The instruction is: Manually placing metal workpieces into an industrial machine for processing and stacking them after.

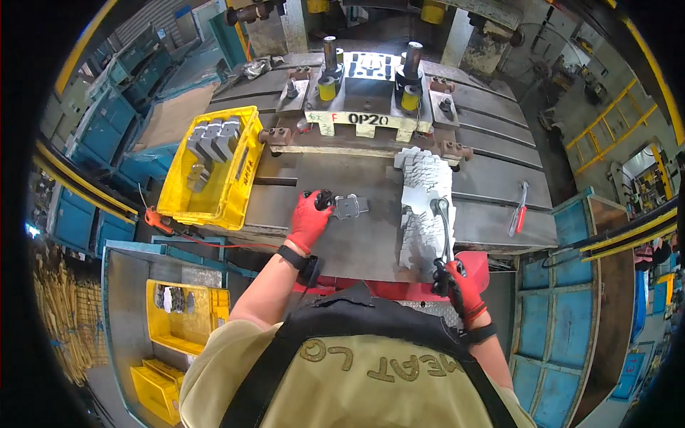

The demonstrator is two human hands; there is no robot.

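A small, flat grey metal plate (349,207) is being attended to by the red-and-black gloved left hand (312,212).

At the left, grey metal parts (214,139) are held in a yellow plastic crate (247,160). The left fingers are curled at the plate's left edge; whether it is pinched cannot be told. The step is judged to be single-plate handling, for which a secure edge grip would be called for next. The plate, irregular in outline, is laid on the grey metal machine bed (342,250), left of a long, ragged-edged stack of pale metal plates (421,178). Over the stack, a slender silver metal tool with a rounded end (447,232) is clasped at its near end by the red-and-black gloved right hand (460,285).
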